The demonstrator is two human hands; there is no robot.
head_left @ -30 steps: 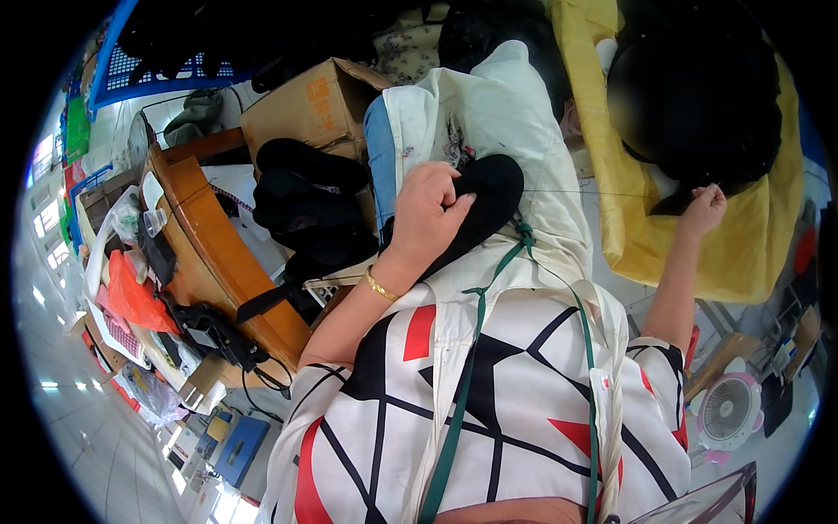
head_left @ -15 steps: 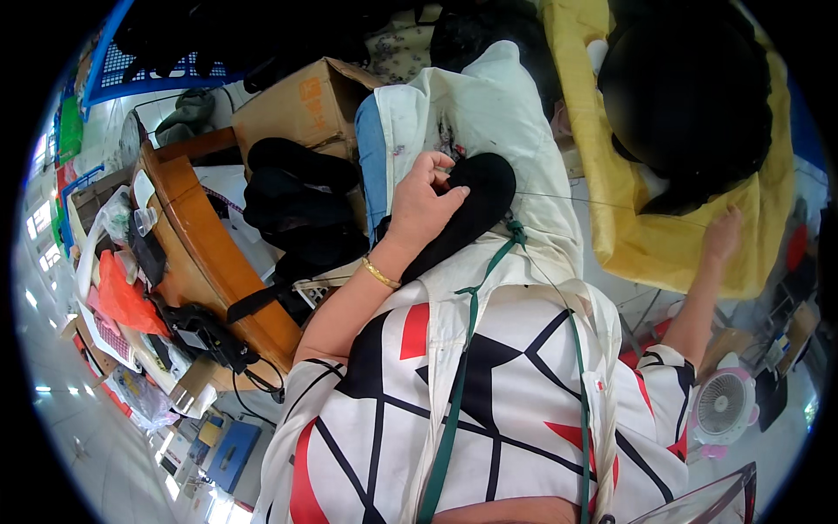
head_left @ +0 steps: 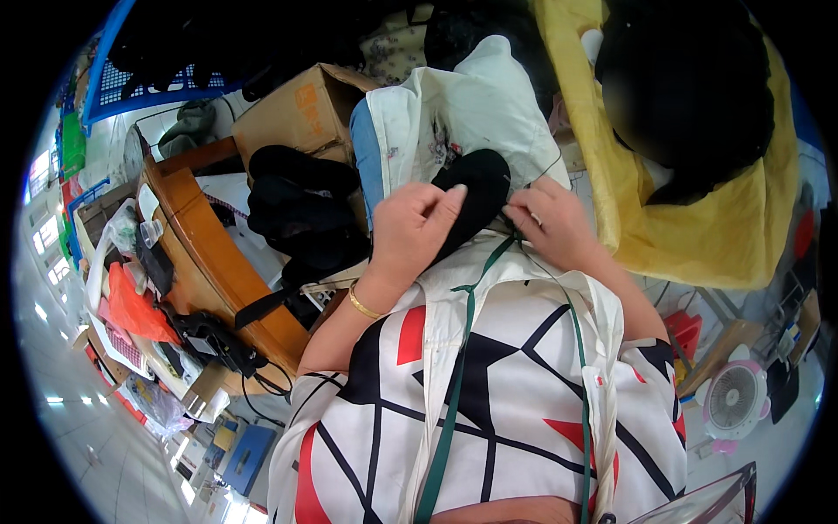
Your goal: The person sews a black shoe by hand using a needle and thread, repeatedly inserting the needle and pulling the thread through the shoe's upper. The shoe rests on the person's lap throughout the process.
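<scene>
A black, rounded, shoe-shaped piece (head_left: 482, 188), perhaps a cloth slipper, lies on the white apron (head_left: 502, 96) over my lap. My left hand (head_left: 412, 225), with a gold bangle at the wrist, grips its left edge, thumb on top. At its right edge, my right hand (head_left: 552, 223) has thumb and fingers pinched together. What they pinch is too small to make out. A thin dark thread (head_left: 552, 164) curves up just above the right hand. The green apron strap (head_left: 471, 306) runs down from near the piece.
More black shoe-like pieces (head_left: 301, 205) are heaped at left beside a cardboard box (head_left: 297, 105) and a wooden table edge (head_left: 214, 240). A yellow cloth (head_left: 724, 249) at right bears a black pile (head_left: 690, 87). A small fan (head_left: 733, 399) stands lower right.
My right hand has come in from far right, over the yellow cloth, to the black piece's right edge. The thread, stretched out rightward before, now hangs in a curve. My left hand has shifted slightly lower.
</scene>
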